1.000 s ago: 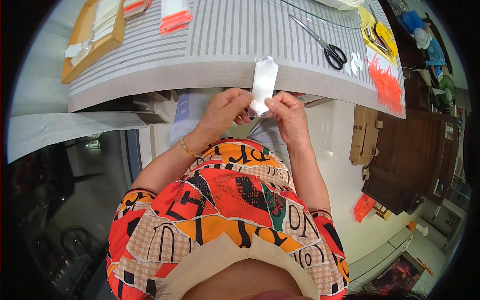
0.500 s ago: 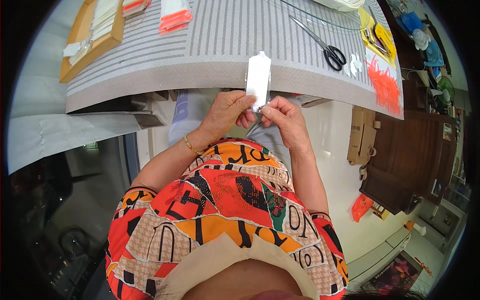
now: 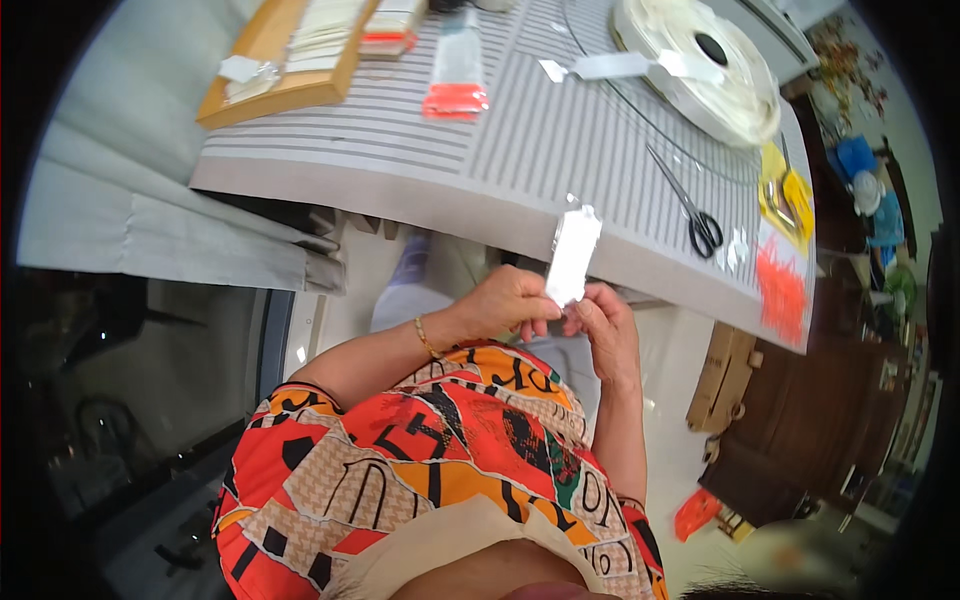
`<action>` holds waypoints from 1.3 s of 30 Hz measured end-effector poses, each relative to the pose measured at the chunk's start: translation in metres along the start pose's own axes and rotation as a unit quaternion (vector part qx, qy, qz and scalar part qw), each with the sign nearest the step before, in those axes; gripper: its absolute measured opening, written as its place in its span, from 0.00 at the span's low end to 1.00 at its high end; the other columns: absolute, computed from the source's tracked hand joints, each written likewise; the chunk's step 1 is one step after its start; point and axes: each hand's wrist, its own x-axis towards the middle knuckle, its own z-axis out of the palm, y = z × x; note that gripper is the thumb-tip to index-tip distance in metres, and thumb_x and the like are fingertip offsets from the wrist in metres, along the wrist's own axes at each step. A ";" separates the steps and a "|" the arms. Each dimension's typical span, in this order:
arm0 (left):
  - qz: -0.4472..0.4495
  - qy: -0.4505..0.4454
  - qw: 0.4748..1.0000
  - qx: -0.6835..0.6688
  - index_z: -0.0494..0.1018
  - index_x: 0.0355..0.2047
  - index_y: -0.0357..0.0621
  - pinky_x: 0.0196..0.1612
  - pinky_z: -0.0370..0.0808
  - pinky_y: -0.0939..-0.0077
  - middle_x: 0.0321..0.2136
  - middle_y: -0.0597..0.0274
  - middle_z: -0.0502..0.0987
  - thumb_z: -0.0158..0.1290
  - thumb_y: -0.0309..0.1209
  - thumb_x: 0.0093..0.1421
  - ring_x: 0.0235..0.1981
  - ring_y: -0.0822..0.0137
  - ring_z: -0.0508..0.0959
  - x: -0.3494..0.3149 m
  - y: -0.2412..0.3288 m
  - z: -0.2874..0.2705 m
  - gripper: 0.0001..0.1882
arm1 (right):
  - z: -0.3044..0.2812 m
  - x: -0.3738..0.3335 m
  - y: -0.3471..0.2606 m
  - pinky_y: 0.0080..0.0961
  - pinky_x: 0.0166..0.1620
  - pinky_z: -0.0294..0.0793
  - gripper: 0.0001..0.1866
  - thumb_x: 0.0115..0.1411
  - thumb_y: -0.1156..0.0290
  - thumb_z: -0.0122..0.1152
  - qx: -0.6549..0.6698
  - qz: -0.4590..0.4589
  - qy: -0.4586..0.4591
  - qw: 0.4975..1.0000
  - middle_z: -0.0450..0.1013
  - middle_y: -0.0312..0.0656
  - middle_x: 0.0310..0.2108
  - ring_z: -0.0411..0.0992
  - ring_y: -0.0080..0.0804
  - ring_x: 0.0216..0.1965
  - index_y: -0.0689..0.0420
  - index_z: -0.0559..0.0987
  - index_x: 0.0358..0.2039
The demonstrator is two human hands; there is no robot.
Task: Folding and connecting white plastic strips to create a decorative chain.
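A flat white tag (image 3: 574, 255) in a clear plastic sleeve stands up between my hands at the table's front edge. My left hand (image 3: 503, 303) pinches its lower left corner between thumb and fingers. At the lower right corner, my right hand (image 3: 612, 338) closes on the same end of the sleeve. Its upper end points away from me over the table edge. My fingertips partly hide the bottom of the tag.
Black-handled scissors (image 3: 692, 212) lie on the striped tabletop (image 3: 400, 150). Beyond them is a big roll of white tape (image 3: 640, 35). Red strings (image 3: 782, 292) lie by a yellow packet (image 3: 788, 200) at right. Red-ended sleeves (image 3: 456, 100) and a wooden tray (image 3: 300, 95) are at left.
The view has tilted and shifted, bringing more of the white roll into sight. Both hands still grip the sleeved tag, now lower and further right in the picture.
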 end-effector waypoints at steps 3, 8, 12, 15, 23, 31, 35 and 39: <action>0.026 -0.002 0.999 0.028 0.79 0.28 0.39 0.21 0.69 0.85 0.21 0.62 0.79 0.55 0.29 0.59 0.18 0.76 0.73 -0.027 0.012 -0.012 0.07 | 0.021 -0.010 -0.005 0.16 0.33 0.70 0.04 0.61 0.75 0.60 -0.013 -0.040 -0.015 0.999 0.75 0.39 0.26 0.68 0.22 0.25 0.61 0.77 0.31; 0.123 0.050 0.989 0.064 0.78 0.29 0.41 0.22 0.68 0.86 0.21 0.65 0.78 0.54 0.28 0.60 0.19 0.77 0.73 -0.058 0.035 -0.032 0.05 | 0.057 -0.006 -0.023 0.16 0.33 0.70 0.04 0.61 0.74 0.61 -0.039 -0.068 -0.047 0.996 0.75 0.37 0.26 0.68 0.21 0.26 0.60 0.78 0.31; 0.173 0.168 0.970 0.011 0.76 0.31 0.43 0.22 0.66 0.87 0.21 0.70 0.75 0.55 0.27 0.60 0.19 0.78 0.73 -0.077 0.061 -0.061 0.02 | 0.091 0.003 -0.039 0.16 0.33 0.70 0.05 0.62 0.73 0.60 -0.069 -0.063 -0.109 0.990 0.76 0.38 0.28 0.68 0.21 0.26 0.61 0.80 0.36; 0.182 0.325 0.928 -0.004 0.76 0.29 0.44 0.19 0.63 0.88 0.18 0.70 0.74 0.55 0.27 0.60 0.16 0.80 0.71 -0.096 0.110 -0.096 0.03 | 0.110 0.006 -0.048 0.16 0.34 0.71 0.10 0.63 0.73 0.60 -0.037 -0.084 -0.099 0.991 0.77 0.39 0.29 0.69 0.22 0.27 0.62 0.79 0.44; 0.337 0.581 0.740 -0.023 0.78 0.32 0.36 0.17 0.64 0.88 0.23 0.62 0.77 0.58 0.30 0.60 0.15 0.75 0.73 -0.140 0.200 -0.282 0.08 | 0.097 -0.002 -0.045 0.16 0.36 0.71 0.16 0.65 0.73 0.58 -0.063 -0.070 -0.115 0.989 0.77 0.41 0.32 0.71 0.23 0.29 0.63 0.77 0.52; -0.008 0.674 0.637 0.373 0.77 0.39 0.34 0.30 0.73 0.73 0.30 0.57 0.80 0.56 0.43 0.60 0.23 0.65 0.74 -0.149 0.187 -0.403 0.20 | 0.060 0.010 -0.033 0.17 0.36 0.72 0.15 0.64 0.73 0.58 -0.053 -0.033 -0.097 0.993 0.77 0.42 0.32 0.71 0.24 0.29 0.64 0.78 0.49; -0.003 0.672 0.463 0.578 0.77 0.50 0.51 0.49 0.74 0.59 0.50 0.58 0.77 0.49 0.48 0.62 0.49 0.50 0.75 -0.115 0.201 -0.452 0.22 | 0.050 0.021 -0.033 0.17 0.37 0.73 0.14 0.63 0.74 0.58 -0.043 -0.025 -0.066 0.997 0.77 0.42 0.32 0.72 0.24 0.31 0.64 0.78 0.48; -0.019 0.430 0.192 0.882 0.71 0.57 0.60 0.59 0.66 0.52 0.61 0.64 0.69 0.44 0.36 0.65 0.65 0.47 0.63 -0.106 0.209 -0.512 0.20 | 0.026 0.030 -0.044 0.17 0.40 0.73 0.13 0.63 0.75 0.59 -0.058 0.002 -0.034 0.998 0.77 0.41 0.33 0.73 0.23 0.34 0.64 0.79 0.47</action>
